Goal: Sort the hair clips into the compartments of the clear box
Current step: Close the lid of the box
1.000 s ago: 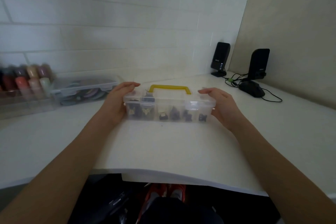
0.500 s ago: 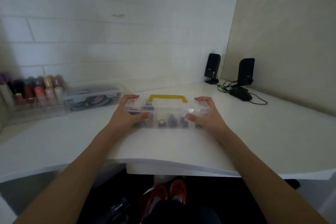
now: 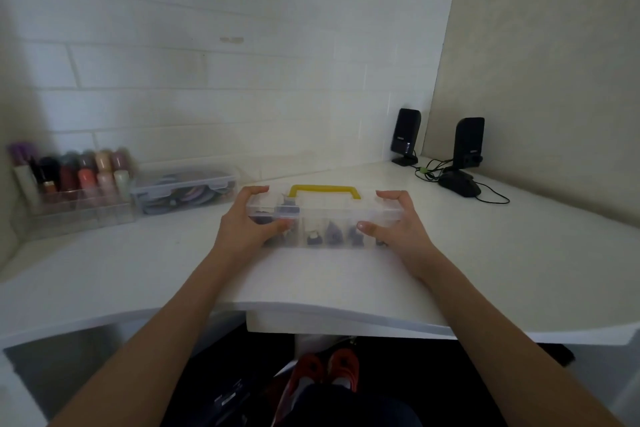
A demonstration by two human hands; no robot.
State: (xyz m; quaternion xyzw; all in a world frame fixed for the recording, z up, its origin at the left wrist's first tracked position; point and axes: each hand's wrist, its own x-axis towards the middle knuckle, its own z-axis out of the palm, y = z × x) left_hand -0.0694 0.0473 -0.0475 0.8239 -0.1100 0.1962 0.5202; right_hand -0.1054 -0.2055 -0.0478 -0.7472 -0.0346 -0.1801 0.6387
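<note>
Hands (image 3: 249,225) cover box (image 3: 325,215) ends; clips (image 3: 334,237) blurry.

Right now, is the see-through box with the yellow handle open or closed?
Closed, it seems: the clear box has its lid flat on top, and the left hand and right hand grip its ends.

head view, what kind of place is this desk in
Probably a home desk or vanity corner. On the white desk stand two small black speakers with a black computer mouse, and a clear rack of nail-polish bottles. Both hands grip a clear compartment box with a yellow handle.
</note>
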